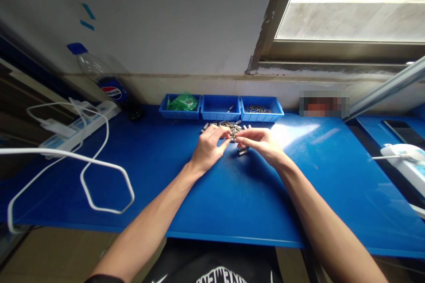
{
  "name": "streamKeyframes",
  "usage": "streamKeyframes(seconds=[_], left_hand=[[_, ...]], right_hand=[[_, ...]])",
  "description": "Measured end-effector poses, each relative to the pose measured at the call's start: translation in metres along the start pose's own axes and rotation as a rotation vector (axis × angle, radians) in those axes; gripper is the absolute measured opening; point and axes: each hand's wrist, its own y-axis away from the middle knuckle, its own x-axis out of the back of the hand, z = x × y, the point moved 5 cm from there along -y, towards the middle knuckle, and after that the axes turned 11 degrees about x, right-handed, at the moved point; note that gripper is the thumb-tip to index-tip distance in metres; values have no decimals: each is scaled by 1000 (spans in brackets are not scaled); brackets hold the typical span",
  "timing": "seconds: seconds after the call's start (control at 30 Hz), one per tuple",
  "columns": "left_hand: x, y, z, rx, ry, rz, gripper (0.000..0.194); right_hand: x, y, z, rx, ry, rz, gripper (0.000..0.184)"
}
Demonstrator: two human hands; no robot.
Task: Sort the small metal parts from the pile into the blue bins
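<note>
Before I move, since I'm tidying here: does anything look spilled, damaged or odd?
The wall edge by the window looks chipped. Small metal parts lie heaped loose on the table, outside the blue bins, though perhaps deliberately.

Head-height view, forward and steeply down over the blue tabletop (206,203)

bottle label (113,92): Pepsi logo, characters unclear | black garment (202,256): white capitals, cut off, unclear
</note>
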Motion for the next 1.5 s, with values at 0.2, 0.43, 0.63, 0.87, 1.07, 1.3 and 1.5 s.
streamKeyframes(seconds=[0.2,0.43,0.63,0.87,1.07,1.3,1.5], left_hand=[[-9,0,-6,11,-245,-92,14],[-20,4,-11,24,-284,-216,18],[-24,6,-12,16,-293,-255,25],[-27,8,-11,-4,-292,-265,24],[-26,8,-10,-19,-297,-253,21],[-29,7,-13,21,-310,-217,13],[-32,5,-9,-2,-417,-269,11]], right_hand=[[17,-2,0,91,76,206,33],[35,-3,-1,207,94,387,28],[46,-3,3,209,235,482,27],[70,1,8,211,462,578,25],[55,-3,11,244,684,410,27],[35,-6,16,324,748,244,27],[33,-6,18,313,734,220,25]])
